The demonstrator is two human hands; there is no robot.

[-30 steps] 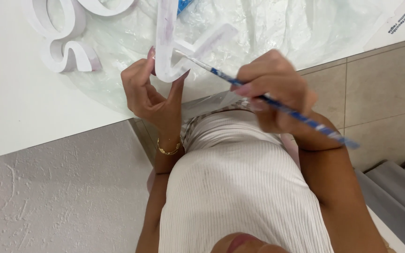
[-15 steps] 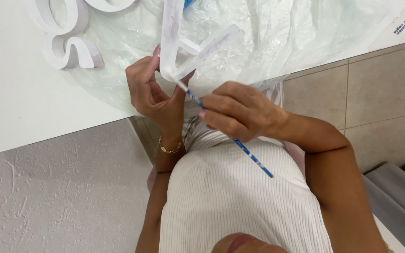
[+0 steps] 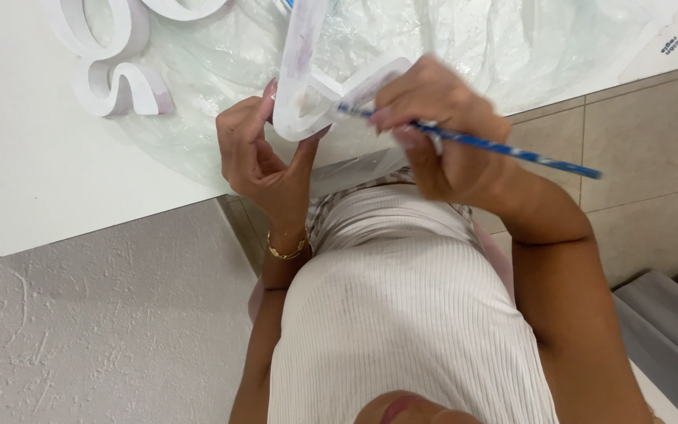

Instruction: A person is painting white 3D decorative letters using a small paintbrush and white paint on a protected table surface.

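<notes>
— White cut-out letter (image 3: 308,86): where is it?

— Lifted off the white table (image 3: 33,196), at the table's near edge, above the person's chest. It stands roughly upright, tilted a little, with faint purplish smears on its face.

— Who holds it?

— The left hand (image 3: 264,153). Its fingers are closed on the letter's lower end, thumb on one side, fingertips on the other. A thin gold bracelet (image 3: 286,251) sits on that wrist.

— And the other hand?

— The right hand (image 3: 441,129) is pinched around a blue patterned paintbrush (image 3: 504,147). The handle sticks out to the right, past the table edge and over the tiled floor (image 3: 645,149); the tip end meets the letter near its lower fork. The hand is a bit blurred, so the bristles cannot be made out.

— What is nearest the camera?

— The person's ribbed white top (image 3: 402,314), filling the lower middle.

— Beyond the hands?

— A crinkled clear plastic sheet (image 3: 464,47) is spread over the table under the work. Further left on the table lies a white curly letter shape (image 3: 111,71), well apart from the held one.
</notes>
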